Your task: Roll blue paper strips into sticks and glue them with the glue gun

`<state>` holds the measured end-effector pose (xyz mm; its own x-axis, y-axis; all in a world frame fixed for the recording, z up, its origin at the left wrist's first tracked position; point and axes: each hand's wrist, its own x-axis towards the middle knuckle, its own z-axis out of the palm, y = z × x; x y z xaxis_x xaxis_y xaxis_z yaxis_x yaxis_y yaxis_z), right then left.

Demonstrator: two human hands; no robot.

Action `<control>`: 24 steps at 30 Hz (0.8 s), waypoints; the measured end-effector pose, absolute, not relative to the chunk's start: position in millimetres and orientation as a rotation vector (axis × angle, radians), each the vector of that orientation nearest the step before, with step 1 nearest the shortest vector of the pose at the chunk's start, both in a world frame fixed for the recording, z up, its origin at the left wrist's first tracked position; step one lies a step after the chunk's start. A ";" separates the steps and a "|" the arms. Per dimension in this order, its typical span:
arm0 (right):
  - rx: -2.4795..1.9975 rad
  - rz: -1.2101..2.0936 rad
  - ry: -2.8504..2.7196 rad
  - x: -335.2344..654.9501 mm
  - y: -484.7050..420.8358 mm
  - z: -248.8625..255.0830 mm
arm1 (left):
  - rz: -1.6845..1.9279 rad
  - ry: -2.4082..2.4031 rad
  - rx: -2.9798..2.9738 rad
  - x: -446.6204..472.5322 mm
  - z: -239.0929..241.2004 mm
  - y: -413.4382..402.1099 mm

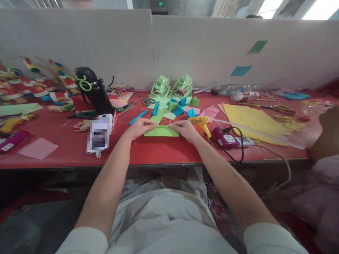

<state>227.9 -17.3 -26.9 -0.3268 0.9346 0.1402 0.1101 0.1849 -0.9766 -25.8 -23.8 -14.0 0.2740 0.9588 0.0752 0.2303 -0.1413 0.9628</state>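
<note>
A light green sheet of paper [161, 132] lies near the front of the red table, its far edge folded or rolled over into a narrow strip. My left hand [141, 127] pinches the left end of that strip between thumb and fingers. At the other end, my right hand [184, 129] grips the strip in the same way. Just beyond are a green paper strip [158, 115], blue paper rolls [155, 108] and small folded blue pieces [178, 110]. Two pale green folded-paper flowers [162, 84] stand farther back.
A yellow glue gun [202, 124] and a purple power socket [225, 137] with cables are right of my right hand. Yellow paper [254, 121] lies beyond, under a clear ruler. On the left are a phone [99, 134] and a black bottle [92, 88]. Another person's arm [324, 134] rests at far right.
</note>
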 end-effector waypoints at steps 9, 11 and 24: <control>-1.035 1.256 -1.617 229.9 -19.1 -23.8 | 0.984 1.147 1.567 -30.4 -20.8 -19.9; -1.035 1.251 -1.618 230.6 -18.3 -24.9 | 0.993 1.148 1.524 -28.6 -20.0 -20.6; -0.981 1.284 -1.645 232.0 -16.6 -28.5 | 0.991 1.141 1.530 -12.8 -16.1 -20.1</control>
